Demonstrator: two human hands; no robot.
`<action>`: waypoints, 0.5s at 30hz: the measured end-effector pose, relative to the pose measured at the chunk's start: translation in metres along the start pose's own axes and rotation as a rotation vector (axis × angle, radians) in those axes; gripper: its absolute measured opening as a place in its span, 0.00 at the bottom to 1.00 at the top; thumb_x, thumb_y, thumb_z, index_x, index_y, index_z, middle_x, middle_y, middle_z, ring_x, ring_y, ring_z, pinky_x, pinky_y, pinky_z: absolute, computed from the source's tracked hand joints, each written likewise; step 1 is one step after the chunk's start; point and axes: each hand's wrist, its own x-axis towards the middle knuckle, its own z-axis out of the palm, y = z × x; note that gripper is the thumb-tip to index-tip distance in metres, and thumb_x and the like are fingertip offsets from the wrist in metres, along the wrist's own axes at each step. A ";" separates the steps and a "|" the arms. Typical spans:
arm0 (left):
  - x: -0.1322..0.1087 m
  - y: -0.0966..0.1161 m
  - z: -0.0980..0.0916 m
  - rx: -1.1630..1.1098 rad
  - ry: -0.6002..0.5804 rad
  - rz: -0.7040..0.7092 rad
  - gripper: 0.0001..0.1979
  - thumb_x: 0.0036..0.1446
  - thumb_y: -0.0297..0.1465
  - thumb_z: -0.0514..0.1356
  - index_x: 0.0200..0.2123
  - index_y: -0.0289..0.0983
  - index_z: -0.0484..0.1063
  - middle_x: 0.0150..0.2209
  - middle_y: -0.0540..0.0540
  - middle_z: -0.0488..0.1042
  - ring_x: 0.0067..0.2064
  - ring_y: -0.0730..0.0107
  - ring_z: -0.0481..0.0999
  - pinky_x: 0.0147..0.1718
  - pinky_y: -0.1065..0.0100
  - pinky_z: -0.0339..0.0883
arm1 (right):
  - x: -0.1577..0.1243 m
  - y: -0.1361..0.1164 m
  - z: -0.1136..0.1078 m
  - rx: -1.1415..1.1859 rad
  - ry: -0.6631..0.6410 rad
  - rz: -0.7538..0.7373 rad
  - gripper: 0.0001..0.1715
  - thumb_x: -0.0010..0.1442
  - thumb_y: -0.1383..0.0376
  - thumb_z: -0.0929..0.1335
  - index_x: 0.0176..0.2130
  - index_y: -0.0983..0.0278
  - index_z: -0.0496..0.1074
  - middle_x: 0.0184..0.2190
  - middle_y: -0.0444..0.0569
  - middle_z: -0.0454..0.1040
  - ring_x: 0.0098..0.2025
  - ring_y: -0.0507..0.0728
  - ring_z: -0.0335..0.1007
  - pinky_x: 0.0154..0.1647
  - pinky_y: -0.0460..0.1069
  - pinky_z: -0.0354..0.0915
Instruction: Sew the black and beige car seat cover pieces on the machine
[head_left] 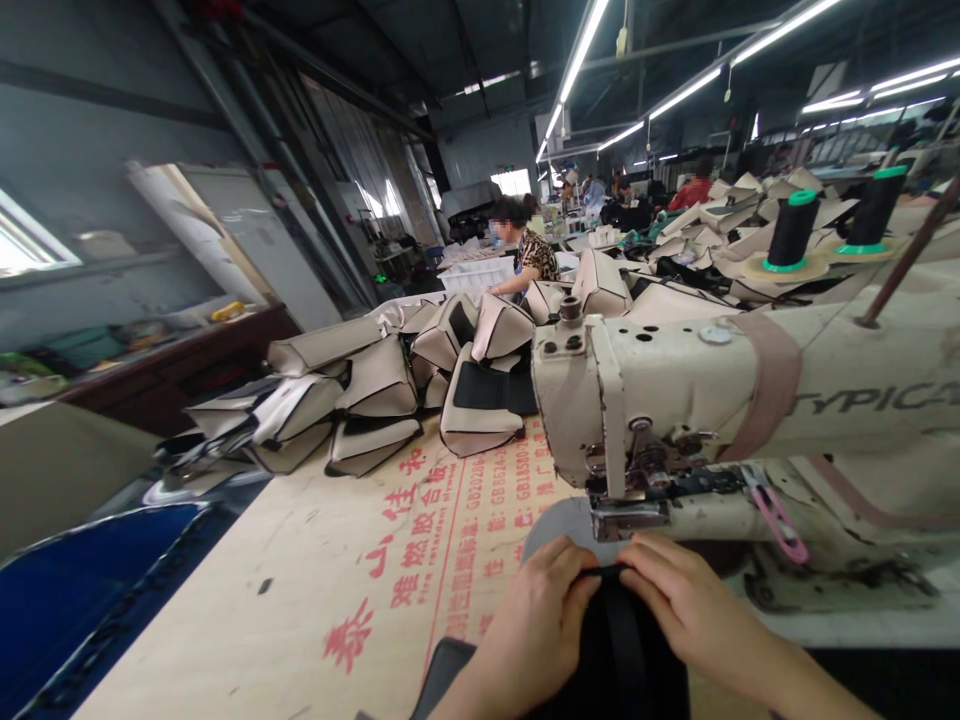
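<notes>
My left hand [536,615] and my right hand [682,600] both pinch the far edge of a black fabric piece [615,650] on the table. A black strap runs down the middle of the piece between my hands. The fingers are curled tight on the cloth just in front of the presser foot [626,515] of a cream sewing machine [750,410]. The machine's head fills the right side of the view.
A plywood table [315,600] with red printed characters stretches left. A heap of beige and black sewn covers [375,385] lies behind it. Two black thread cones [791,230] stand on the machine. A person [525,255] works at a far table. Blue sheeting [75,590] lies at left.
</notes>
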 end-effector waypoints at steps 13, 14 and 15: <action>-0.004 -0.029 -0.020 -0.066 -0.273 0.110 0.32 0.39 0.15 0.49 0.45 0.47 0.71 0.47 0.53 0.73 0.51 0.66 0.68 0.50 0.65 0.60 | 0.002 0.001 0.010 -0.087 0.076 -0.115 0.13 0.66 0.67 0.56 0.37 0.65 0.67 0.33 0.48 0.68 0.37 0.56 0.65 0.40 0.51 0.62; 0.001 -0.030 -0.026 -0.074 -0.322 0.121 0.28 0.41 0.16 0.51 0.43 0.47 0.72 0.45 0.53 0.74 0.49 0.65 0.70 0.48 0.66 0.62 | 0.003 0.001 0.010 -0.075 0.081 -0.115 0.13 0.66 0.67 0.56 0.36 0.65 0.68 0.33 0.48 0.68 0.37 0.55 0.65 0.39 0.50 0.61; 0.005 -0.031 -0.032 -0.087 -0.374 0.113 0.24 0.44 0.18 0.53 0.41 0.47 0.73 0.42 0.54 0.76 0.46 0.64 0.72 0.45 0.67 0.63 | 0.004 0.001 0.009 -0.056 0.093 -0.100 0.13 0.65 0.66 0.57 0.36 0.65 0.68 0.32 0.48 0.68 0.37 0.55 0.65 0.39 0.50 0.61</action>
